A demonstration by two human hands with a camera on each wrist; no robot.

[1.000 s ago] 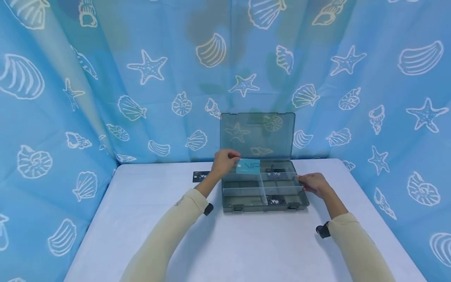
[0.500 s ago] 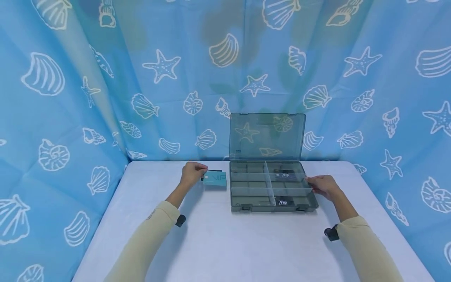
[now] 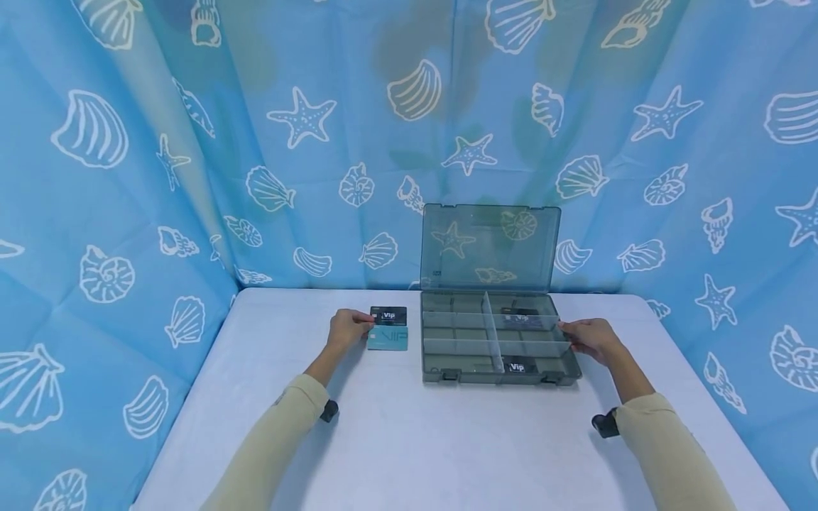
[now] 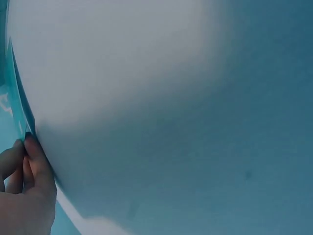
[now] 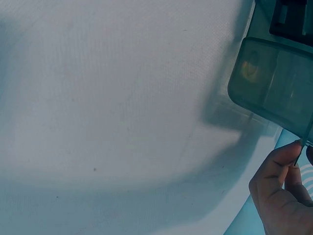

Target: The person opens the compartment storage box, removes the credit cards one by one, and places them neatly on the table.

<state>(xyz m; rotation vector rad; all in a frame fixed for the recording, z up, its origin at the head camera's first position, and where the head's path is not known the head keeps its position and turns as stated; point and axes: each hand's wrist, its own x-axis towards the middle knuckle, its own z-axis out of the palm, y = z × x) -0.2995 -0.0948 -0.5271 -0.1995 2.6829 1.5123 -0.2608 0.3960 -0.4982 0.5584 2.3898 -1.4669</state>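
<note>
My left hand (image 3: 348, 328) pinches the left end of a teal VIP card (image 3: 388, 341). In the left wrist view, the thumb and fingers grip this card (image 4: 18, 105), which is tilted. Just behind it on the table lies a black Vip card (image 3: 389, 313). To the right stands a smoky-grey divided storage box (image 3: 498, 379), its see-through lid (image 3: 492, 245) raised. My right hand (image 3: 591, 335) holds the box at its right edge; the right wrist view shows the fingertips (image 5: 293, 147) pinched at the rim. One black card (image 3: 520, 321) is in the back right compartment, another (image 3: 519, 365) in the front right.
The white table (image 3: 409, 440) extends in front of the box and to both sides. Behind it and at the sides hangs a blue curtain (image 3: 345, 128) with white shells and starfish. A black wrist camera (image 3: 329, 411) sits below the left sleeve.
My left hand has carried the teal card left from above the box, then down toward the front of the black card. My right hand stays at the box; the head view has shifted.
</note>
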